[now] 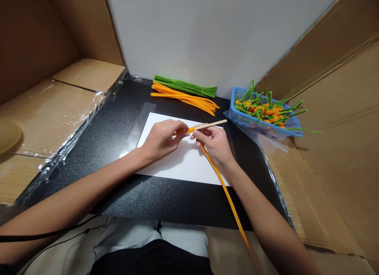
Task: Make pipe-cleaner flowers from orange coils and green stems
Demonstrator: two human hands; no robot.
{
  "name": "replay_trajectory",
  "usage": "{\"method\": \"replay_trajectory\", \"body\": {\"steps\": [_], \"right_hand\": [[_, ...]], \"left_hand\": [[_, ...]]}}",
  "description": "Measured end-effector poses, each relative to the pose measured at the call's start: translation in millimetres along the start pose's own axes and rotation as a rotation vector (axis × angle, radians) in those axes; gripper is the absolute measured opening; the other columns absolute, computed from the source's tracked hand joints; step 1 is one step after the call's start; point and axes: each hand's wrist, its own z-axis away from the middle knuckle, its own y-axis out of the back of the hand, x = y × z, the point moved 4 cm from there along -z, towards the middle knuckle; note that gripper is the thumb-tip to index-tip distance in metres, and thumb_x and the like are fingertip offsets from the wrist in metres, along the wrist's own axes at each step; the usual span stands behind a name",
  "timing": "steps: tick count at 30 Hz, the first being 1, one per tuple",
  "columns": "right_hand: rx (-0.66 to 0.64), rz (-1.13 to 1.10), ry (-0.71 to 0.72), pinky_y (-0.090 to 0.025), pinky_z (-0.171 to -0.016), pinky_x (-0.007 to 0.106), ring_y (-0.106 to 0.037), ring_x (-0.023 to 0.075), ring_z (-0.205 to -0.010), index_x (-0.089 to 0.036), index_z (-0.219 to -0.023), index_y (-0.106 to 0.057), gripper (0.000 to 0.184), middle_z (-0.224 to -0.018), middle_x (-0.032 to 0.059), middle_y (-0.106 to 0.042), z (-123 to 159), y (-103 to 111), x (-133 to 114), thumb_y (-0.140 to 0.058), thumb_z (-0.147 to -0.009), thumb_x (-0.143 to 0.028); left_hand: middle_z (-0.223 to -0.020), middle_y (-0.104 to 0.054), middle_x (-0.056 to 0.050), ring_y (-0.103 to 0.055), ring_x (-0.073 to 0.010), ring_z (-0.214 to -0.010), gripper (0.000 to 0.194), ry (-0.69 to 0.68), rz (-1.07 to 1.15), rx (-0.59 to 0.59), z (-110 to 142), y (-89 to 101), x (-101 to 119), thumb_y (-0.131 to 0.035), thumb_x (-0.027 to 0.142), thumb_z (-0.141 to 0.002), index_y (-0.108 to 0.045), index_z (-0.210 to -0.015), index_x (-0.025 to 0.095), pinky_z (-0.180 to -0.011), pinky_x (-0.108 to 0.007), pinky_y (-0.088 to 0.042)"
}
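A thin pale wooden stick (211,125) lies slantwise between my hands, its bare end pointing right. Around its left part an orange pipe cleaner (226,190) is wound in a few tight coils. My left hand (164,139) pinches the wound end, and its fingertips partly hide the coils. With thumb and fingers closed, my right hand (216,143) grips the pipe cleaner close to the coils, the stick passing over its fingers. From there the long loose tail runs down past the table's front edge. Both hands are above a white sheet of paper (177,164).
At the back of the black table (124,196) lie a bundle of green pipe cleaners (183,85) and several loose orange pipe cleaners (185,97). A blue basket (237,118) at the right holds green-and-orange twisted pieces. Cardboard walls (340,121) stand on both sides. A black cable (68,229) hangs lower left.
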Motion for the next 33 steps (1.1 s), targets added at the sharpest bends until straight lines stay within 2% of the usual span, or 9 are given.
{"method": "replay_trajectory", "body": {"steps": [4, 8, 11, 14, 17, 22, 25, 28, 33], "right_hand": [[-0.094, 0.051, -0.007, -0.051, -0.057, 0.024, -0.065, 0.0151, -0.074, -0.019, -0.093, -0.077, 0.031, -0.084, 0.0043, -0.074, -1.7, 2.6, -8.3, -0.087, -0.067, -0.032], [-0.143, 0.069, 0.016, -0.051, -0.058, 0.025, -0.062, 0.0132, -0.068, -0.023, -0.095, -0.079, 0.031, -0.082, 0.0023, -0.074, -1.8, 7.5, -12.9, -0.087, -0.067, -0.031], [-0.193, 0.064, 0.03, -0.052, -0.056, 0.026, -0.06, 0.0124, -0.063, -0.023, -0.089, -0.08, 0.027, -0.08, 0.003, -0.074, -1.2, 8.1, -15.3, -0.088, -0.066, -0.034], [-0.201, 0.055, 0.029, -0.051, -0.054, 0.026, -0.058, 0.0118, -0.059, -0.022, -0.083, -0.08, 0.025, -0.077, 0.003, -0.074, -1.4, 6.8, -17.1, -0.089, -0.064, -0.036], [-0.146, 0.038, 0.039, -0.051, -0.053, 0.025, -0.058, 0.0114, -0.058, -0.022, -0.082, -0.08, 0.023, -0.073, 0.002, -0.072, -2.2, 5.6, -15.4, -0.088, -0.065, -0.034], [-0.058, 0.022, 0.048, -0.051, -0.055, 0.025, -0.06, 0.0119, -0.059, -0.019, -0.079, -0.079, 0.021, -0.072, 0.0029, -0.072, -1.8, 4.4, -6.4, -0.087, -0.068, -0.036], [-0.059, 0.028, 0.047, -0.051, -0.056, 0.026, -0.06, 0.0117, -0.058, -0.019, -0.079, -0.078, 0.024, -0.074, 0.0035, -0.073, -1.0, 3.2, -5.8, -0.086, -0.068, -0.038], [-0.105, 0.045, 0.039, -0.053, -0.059, 0.027, -0.061, 0.0128, -0.063, -0.02, -0.086, -0.079, 0.028, -0.082, 0.0038, -0.073, -0.4, 2.7, -8.9, -0.087, -0.067, -0.039], [-0.215, 0.063, 0.001, -0.053, -0.061, 0.028, -0.061, 0.0129, -0.065, -0.023, -0.096, -0.079, 0.034, -0.08, 0.0022, -0.072, -0.5, 6.6, -13.2, -0.088, -0.067, -0.037]], "left_hand": [[-0.081, -0.075, -0.005, -0.065, -0.0121, -0.068, 0.011, 0.251, 0.353, -0.143, -6.1, -0.5, -11.9, -0.069, 0.025, -0.086, -0.072, -0.089, 0.014, -0.062, -0.023, -0.048], [-0.075, -0.074, -0.006, -0.065, -0.0127, -0.065, 0.017, 0.495, 0.755, -0.368, -8.5, -7.3, -18.6, -0.073, 0.029, -0.081, -0.073, -0.086, 0.013, -0.062, -0.024, -0.051], [-0.071, -0.072, -0.005, -0.06, -0.01, -0.06, 0.019, 0.581, 0.953, -0.471, -7.8, -9.6, -18.2, -0.075, 0.032, -0.08, -0.074, -0.082, 0.013, -0.06, -0.023, -0.049], [-0.072, -0.071, -0.005, -0.057, -0.0092, -0.06, 0.02, 0.637, 1.049, -0.543, -5.8, -11.4, -16.1, -0.075, 0.033, -0.079, -0.073, -0.08, 0.013, -0.06, -0.023, -0.048], [-0.075, -0.072, -0.006, -0.061, -0.0109, -0.063, 0.025, 0.598, 0.947, -0.497, -5.7, -11.7, -13.5, -0.07, 0.037, -0.084, -0.072, -0.086, 0.013, -0.062, -0.024, -0.05], [-0.072, -0.071, -0.003, -0.061, -0.0113, -0.062, 0.026, 0.294, 0.4, -0.217, -3.6, -5.1, -1.3, -0.075, 0.037, -0.082, -0.069, -0.092, 0.014, -0.057, -0.021, -0.043], [-0.071, -0.069, -0.002, -0.058, -0.0102, -0.058, 0.021, 0.18, 0.215, -0.169, -0.1, -3.0, 5.0, -0.066, 0.034, -0.089, -0.067, -0.087, 0.014, -0.055, -0.021, -0.04], [-0.068, -0.069, -0.003, -0.058, -0.0107, -0.056, 0.025, 0.224, 0.252, -0.24, -1.1, -3.8, 2.6, -0.059, 0.035, -0.093, -0.068, -0.086, 0.014, -0.055, -0.022, -0.041], [-0.066, -0.066, -0.003, -0.058, -0.0113, -0.059, 0.035, 0.384, 0.683, -0.522, -4.7, -11.5, -2.5, -0.056, 0.044, -0.095, -0.071, -0.085, 0.014, -0.057, -0.023, -0.045]]}}
